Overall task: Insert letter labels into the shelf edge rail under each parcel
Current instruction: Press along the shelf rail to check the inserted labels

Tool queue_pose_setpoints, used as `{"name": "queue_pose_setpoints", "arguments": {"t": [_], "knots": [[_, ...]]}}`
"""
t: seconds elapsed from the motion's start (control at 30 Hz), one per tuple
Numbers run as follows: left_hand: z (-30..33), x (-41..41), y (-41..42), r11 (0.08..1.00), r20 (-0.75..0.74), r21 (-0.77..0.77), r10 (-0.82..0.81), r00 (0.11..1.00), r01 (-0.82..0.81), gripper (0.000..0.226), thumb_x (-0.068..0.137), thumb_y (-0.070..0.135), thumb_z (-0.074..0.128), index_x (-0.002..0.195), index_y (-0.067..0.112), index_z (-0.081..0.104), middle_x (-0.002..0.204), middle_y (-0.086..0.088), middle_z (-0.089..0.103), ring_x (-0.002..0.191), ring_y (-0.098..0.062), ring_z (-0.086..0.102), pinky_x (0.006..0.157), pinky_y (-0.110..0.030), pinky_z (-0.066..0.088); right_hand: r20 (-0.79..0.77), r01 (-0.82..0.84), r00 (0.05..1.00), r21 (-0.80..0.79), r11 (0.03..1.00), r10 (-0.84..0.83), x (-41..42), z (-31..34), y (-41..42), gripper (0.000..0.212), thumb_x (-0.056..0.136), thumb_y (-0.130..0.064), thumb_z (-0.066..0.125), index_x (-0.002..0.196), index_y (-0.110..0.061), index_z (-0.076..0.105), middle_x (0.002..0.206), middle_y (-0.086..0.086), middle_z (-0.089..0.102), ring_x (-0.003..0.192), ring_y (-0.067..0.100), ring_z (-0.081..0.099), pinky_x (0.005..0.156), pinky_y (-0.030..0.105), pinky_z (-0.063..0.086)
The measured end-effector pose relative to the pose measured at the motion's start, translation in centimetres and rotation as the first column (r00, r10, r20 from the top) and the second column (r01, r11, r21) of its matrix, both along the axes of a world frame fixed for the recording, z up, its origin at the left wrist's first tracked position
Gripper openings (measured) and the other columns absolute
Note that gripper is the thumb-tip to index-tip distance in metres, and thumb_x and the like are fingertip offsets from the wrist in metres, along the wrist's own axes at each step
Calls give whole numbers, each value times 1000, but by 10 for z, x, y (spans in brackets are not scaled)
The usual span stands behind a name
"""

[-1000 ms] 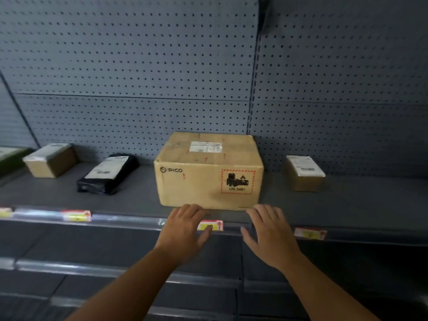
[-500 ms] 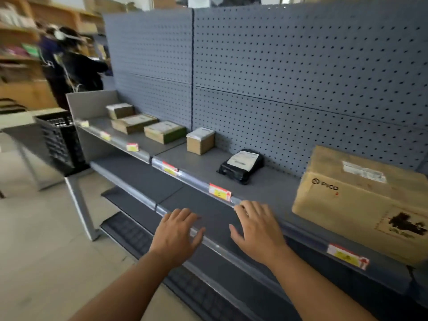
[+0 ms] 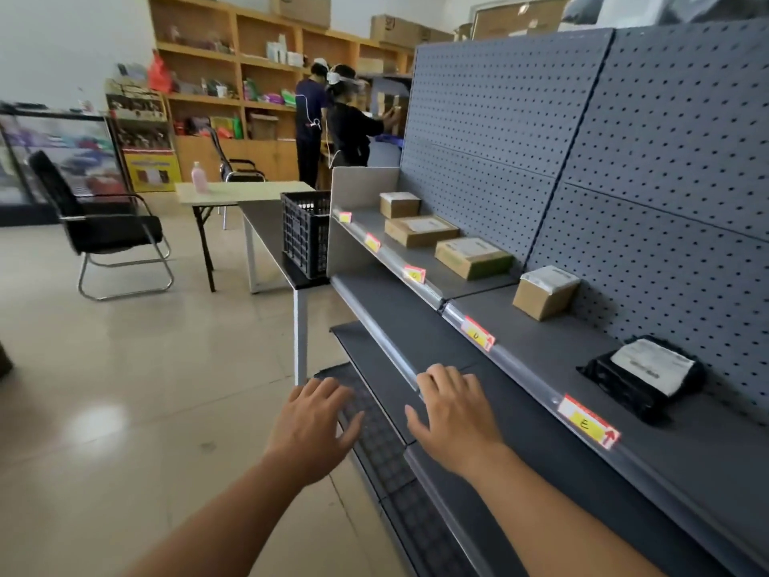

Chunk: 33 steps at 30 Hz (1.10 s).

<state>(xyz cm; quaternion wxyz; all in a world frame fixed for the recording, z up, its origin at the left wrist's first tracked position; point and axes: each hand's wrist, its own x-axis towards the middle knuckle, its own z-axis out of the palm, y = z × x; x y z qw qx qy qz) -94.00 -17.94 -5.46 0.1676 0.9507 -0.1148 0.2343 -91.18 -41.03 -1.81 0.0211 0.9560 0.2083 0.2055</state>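
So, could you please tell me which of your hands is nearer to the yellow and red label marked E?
Right. The right hand hovers open just left of the yellow and red E label in the clear shelf rail; the left hand hovers farther left.

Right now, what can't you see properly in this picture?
- Head view: far labels on the rail are too small to read.
- Black parcel: its sticker print is blurred.
- Shelf: the right edge cuts off anything farther along.
- Left hand and right hand: palms face away.
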Motion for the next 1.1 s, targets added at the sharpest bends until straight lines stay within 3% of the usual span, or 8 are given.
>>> {"name": "queue_pose_setpoints", "arguments": {"t": [0.23,0.63,0.87,1.1], "knots": [[-2,59,26,994,-39,45,100,994,-99,41,90,58,41,111,33,65,106,13,63,99,-13,60,89,-33,45,9,-99,995,9,995,99,89,-16,32,31,90,-46,54,100,-17,58,97,2,56,82,23,50,72,40,46],[12,183,53,983,-24,72,169,985,-167,43,91,60,40,111,31,65,104,14,63,96,-11,59,87,-30,45,-11,-111,994,58,992,112,240,-23,70,23,86,-37,63,94,-17,58,92,3,57,79,24,52,67,40,45],[-3,254,121,975,25,30,219,975,-220,35,88,55,47,105,32,66,99,16,63,90,-10,61,80,-30,49,43,-168,985,-30,985,169,317,-29,136,31,71,-36,78,85,-16,59,83,3,55,69,24,51,57,39,43],[-12,348,236,970,58,-13,242,968,-242,36,87,56,45,103,32,67,98,16,64,88,-10,63,79,-30,50,72,-169,982,-96,981,176,403,-28,241,30,75,-38,74,86,-16,57,84,4,53,69,26,49,58,41,44]]}}
